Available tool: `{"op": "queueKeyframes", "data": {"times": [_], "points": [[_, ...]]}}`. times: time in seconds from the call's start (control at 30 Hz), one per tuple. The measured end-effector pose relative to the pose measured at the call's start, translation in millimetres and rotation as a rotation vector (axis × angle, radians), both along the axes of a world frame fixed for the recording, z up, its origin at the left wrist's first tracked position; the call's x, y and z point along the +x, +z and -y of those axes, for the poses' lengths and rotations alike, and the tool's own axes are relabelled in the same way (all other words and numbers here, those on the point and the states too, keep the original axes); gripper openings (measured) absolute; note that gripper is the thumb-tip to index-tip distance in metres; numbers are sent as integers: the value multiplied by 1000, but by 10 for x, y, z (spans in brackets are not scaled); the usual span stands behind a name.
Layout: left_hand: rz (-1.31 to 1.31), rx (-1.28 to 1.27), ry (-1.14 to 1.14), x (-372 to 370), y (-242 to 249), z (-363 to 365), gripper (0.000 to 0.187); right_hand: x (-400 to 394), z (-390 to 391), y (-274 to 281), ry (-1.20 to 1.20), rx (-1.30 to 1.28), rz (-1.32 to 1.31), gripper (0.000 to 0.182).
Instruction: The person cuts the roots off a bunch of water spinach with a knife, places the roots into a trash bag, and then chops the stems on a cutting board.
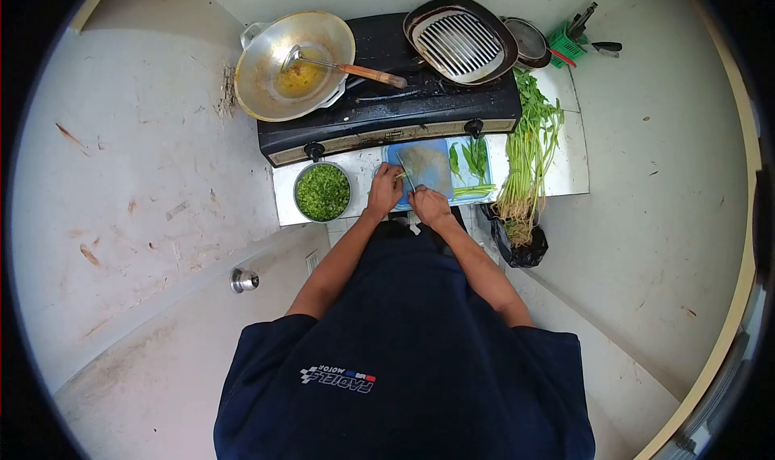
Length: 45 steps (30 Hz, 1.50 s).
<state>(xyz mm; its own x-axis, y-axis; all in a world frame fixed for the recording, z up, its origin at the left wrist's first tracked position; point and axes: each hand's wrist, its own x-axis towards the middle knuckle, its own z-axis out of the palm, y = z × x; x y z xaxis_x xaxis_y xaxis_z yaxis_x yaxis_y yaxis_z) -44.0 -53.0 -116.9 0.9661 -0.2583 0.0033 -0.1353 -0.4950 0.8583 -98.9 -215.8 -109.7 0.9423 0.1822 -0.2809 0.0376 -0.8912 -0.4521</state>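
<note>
On a blue cutting board (pixel 426 168), my right hand (pixel 433 207) is closed round the handle of a knife (pixel 405 168), whose blade points away from me. My left hand (pixel 385 189) is at the board's left side, fingers curled over a small piece of green stem (pixel 400 174) beside the blade. To the right of the knife lie cut green stems (pixel 474 190) and loose green leaves (pixel 475 160). A round bowl (pixel 297 207) full of finely chopped greens (pixel 323 190) stands to the left of my left hand.
Behind the board is a black gas stove (pixel 379 119) bearing a wok (pixel 257 89) with a ladle (pixel 367 73) and a grill pan (pixel 462 44). At right lie long-stemmed greens (pixel 529 149) with roots over a black plastic bag (pixel 529 253). A green basket (pixel 563 40) holds knives.
</note>
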Motion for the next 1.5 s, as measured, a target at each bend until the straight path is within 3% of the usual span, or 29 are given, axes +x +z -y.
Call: {"op": "queueKeyframes", "data": {"times": [0.5,0.97,1.03,1.2,1.33,1.5], "points": [[5,-56,41,5,-26,21,14,14,5,193,-5,-122,-153,44],[-11,-20,86,-21,-107,21,14,82,109,260,80,-83,-121,42],[143,13,77,-40,-107,3,18,106,73,196,76,-78,-125,42],[-27,-11,137,-71,39,46,13,115,182,183,187,-105,-44,39],[-106,4,170,-82,129,71,15,-77,312,142,131,-75,-6,39],[63,94,77,-66,107,47,19,-107,391,85,138,-18,36,42]]}}
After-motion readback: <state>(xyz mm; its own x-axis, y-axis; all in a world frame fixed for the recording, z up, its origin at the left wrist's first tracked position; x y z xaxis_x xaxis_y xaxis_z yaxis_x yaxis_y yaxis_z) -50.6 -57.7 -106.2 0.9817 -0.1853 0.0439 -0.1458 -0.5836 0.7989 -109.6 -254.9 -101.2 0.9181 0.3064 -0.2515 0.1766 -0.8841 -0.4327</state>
